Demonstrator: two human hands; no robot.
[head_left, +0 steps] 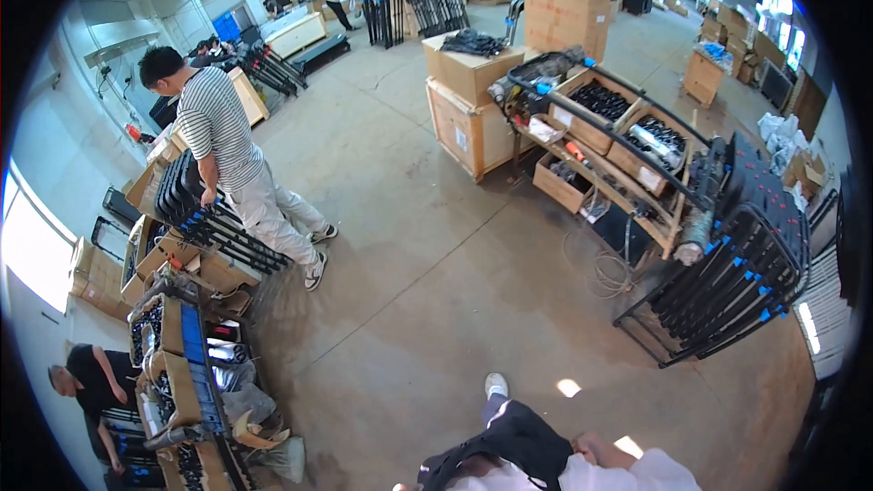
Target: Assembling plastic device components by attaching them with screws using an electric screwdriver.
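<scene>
A piece of black cloth (523, 436) hangs bunched in front of my body at the bottom of the view. At its right edge is my right hand (596, 448), below a white sleeve; the fingers are mostly hidden, so I cannot tell whether they grip the cloth. Of my left hand (401, 487) only a sliver of skin shows at the lower edge, left of the cloth, and its fingers are out of sight. My white shoe (496, 385) stands on the floor just beyond the cloth.
On the right, a workbench (618, 168) bears wooden boxes of black parts; stacked black folding frames (727, 286) lean nearby. A loose cable (611, 275) lies on the floor. To the left, a person in a striped shirt (223, 123) handles black frames, and another (95, 382) works beside parts boxes.
</scene>
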